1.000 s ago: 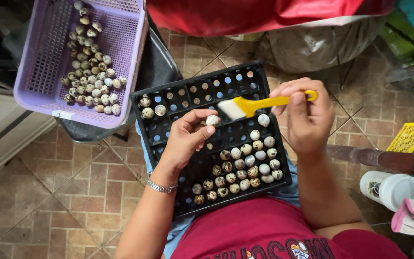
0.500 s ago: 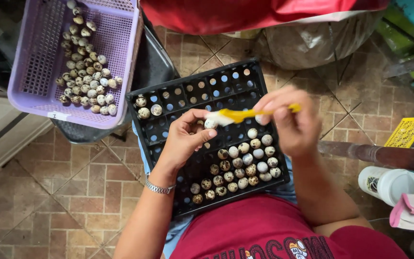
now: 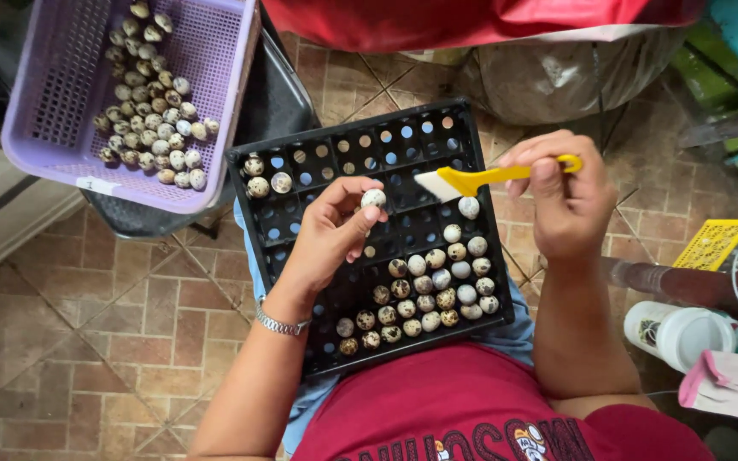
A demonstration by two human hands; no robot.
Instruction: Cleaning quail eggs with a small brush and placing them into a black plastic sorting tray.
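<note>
My left hand [image 3: 326,235] holds one small speckled egg [image 3: 373,199] at its fingertips, above the middle of a black egg tray [image 3: 360,154] resting on my lap. My right hand [image 3: 561,201] grips a small yellow-handled brush [image 3: 480,179], its pale bristles pointing left, a short way from the egg. Several speckled eggs [image 3: 433,294] fill the tray's near right cells, and three more eggs [image 3: 266,175] sit at its far left corner.
A purple plastic basket [image 3: 215,102] with several more speckled eggs stands at the upper left on a dark stool. A yellow crate [image 3: 715,243], a white cup [image 3: 681,333] and a pink cloth [image 3: 728,384] lie at the right. Brown tiled floor lies around.
The brush has drawn back to the right, off the egg it was touching half a second ago. My left hand has kept the egg raised in about the same spot.
</note>
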